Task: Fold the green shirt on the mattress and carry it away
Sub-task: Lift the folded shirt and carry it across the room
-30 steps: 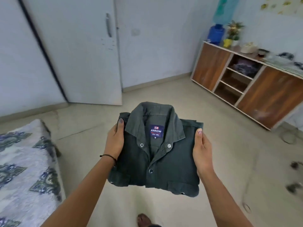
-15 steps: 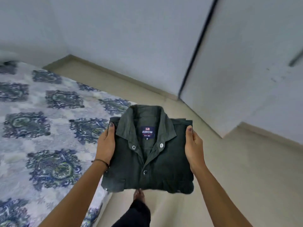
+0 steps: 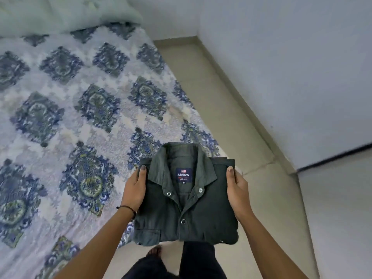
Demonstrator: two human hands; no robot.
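A soft, matte green shirt (image 3: 203,216), folded into a neat rectangle with metal snaps and its collar on top, is held in the air over the near edge of the mattress (image 3: 80,117). The left hand (image 3: 134,191) and right hand (image 3: 238,193) clasp its sides, thumbs flat on top. The mattress cover is nubby and pale, with blue medallions.

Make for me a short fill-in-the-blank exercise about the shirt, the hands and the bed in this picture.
1. The left hand and the right hand hold the shirt, which is already ____.
2. The label in its collar reads ____.
3. A black band is on the ____ wrist.
4. The patterned mattress lies to the shirt's ____.
Missing words: folded, ARROW, left, left.
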